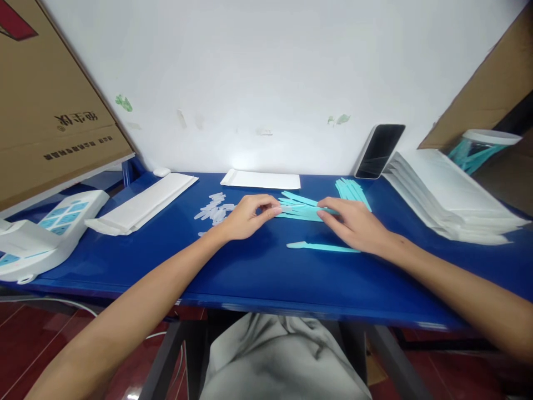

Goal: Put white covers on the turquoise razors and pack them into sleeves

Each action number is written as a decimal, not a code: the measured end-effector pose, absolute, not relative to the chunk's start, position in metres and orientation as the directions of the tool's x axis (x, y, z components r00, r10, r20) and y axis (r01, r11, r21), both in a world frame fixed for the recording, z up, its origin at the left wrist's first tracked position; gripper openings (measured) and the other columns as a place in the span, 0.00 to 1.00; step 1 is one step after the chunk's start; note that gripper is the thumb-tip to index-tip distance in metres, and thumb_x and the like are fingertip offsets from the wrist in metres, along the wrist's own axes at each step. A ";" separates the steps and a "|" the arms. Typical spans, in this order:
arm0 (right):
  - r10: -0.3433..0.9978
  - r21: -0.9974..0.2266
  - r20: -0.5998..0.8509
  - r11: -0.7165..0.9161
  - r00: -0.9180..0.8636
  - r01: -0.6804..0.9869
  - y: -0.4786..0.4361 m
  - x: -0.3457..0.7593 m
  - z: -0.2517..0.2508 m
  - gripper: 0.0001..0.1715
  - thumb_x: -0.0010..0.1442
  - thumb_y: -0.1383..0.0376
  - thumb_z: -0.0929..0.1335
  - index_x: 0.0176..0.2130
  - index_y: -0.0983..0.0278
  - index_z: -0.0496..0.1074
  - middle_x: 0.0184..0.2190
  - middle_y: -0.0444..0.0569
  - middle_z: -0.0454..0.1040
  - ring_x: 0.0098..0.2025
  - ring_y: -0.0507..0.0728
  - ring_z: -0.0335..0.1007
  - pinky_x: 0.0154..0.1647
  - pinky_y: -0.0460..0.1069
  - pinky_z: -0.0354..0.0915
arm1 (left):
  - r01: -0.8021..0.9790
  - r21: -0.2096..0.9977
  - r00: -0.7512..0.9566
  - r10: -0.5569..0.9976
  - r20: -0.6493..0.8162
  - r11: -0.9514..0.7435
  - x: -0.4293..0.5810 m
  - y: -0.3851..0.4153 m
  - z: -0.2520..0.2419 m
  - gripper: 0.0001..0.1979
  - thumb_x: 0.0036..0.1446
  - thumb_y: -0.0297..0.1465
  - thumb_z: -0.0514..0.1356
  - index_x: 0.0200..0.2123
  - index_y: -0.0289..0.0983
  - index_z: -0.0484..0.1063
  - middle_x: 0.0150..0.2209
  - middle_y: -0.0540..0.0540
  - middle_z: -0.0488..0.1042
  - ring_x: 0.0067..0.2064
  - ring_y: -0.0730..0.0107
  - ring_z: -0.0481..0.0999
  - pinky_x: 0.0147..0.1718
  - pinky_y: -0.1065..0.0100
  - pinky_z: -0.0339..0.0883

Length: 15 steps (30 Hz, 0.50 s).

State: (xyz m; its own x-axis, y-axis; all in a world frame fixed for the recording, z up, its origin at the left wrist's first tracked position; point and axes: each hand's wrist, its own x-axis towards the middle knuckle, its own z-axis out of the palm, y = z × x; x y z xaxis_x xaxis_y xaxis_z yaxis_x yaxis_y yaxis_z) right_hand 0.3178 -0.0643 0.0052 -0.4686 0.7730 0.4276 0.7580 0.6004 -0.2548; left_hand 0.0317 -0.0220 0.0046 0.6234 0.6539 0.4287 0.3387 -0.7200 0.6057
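My left hand [250,215] rests on the blue table [258,272] with its fingers pinched on the left end of a pile of teal plastic sticks [300,206]. Across the pile, my right hand [353,224] lies over its right end, fingertips closed on one stick. A single teal stick [320,246] lies on the table just in front of my right hand. Several small clear plastic caps [214,210] are scattered left of my left hand. A second bunch of teal sticks [352,190] lies behind my right hand.
White envelopes: one flat at the wall [261,179], a long stack at left [144,203], a big stack at right [447,194]. A phone [380,150] leans on the wall. White power strips [45,228] sit far left. Cardboard boxes [50,111] flank both sides.
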 end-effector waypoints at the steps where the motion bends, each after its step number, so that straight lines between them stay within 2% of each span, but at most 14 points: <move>1: 0.779 -0.253 0.424 0.591 -0.461 0.766 -0.064 0.318 0.005 0.16 0.72 0.57 0.60 0.43 0.61 0.72 0.34 0.49 0.78 0.30 0.58 0.71 0.32 0.52 0.60 | 0.341 0.602 0.623 0.653 0.431 -0.722 0.032 -0.022 0.005 0.18 0.69 0.44 0.55 0.39 0.36 0.76 0.37 0.45 0.78 0.38 0.67 0.74 0.35 0.69 0.64; 7: 0.767 -0.238 0.437 0.603 -0.470 0.762 -0.063 0.320 0.004 0.15 0.71 0.58 0.61 0.41 0.61 0.73 0.34 0.49 0.79 0.29 0.58 0.71 0.31 0.52 0.60 | 0.328 0.589 0.613 0.641 0.462 -0.739 0.032 -0.023 0.008 0.18 0.69 0.43 0.55 0.36 0.36 0.75 0.35 0.46 0.76 0.36 0.68 0.72 0.36 0.69 0.63; 15: 0.759 -0.239 0.454 0.607 -0.466 0.758 -0.064 0.319 0.003 0.16 0.71 0.57 0.61 0.42 0.62 0.74 0.35 0.51 0.79 0.30 0.58 0.72 0.32 0.52 0.63 | 0.341 0.581 0.619 0.642 0.452 -0.739 0.033 -0.024 0.008 0.18 0.70 0.43 0.54 0.36 0.36 0.74 0.35 0.46 0.76 0.36 0.67 0.72 0.36 0.68 0.63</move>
State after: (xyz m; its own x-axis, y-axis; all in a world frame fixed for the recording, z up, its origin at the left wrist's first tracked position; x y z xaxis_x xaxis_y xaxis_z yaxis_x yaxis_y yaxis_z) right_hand 0.3195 -0.0640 0.0033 -0.4661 0.7595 0.4538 0.7577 0.6075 -0.2385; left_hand 0.0327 -0.0240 0.0084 0.6192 0.6417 0.4525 0.3411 -0.7389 0.5811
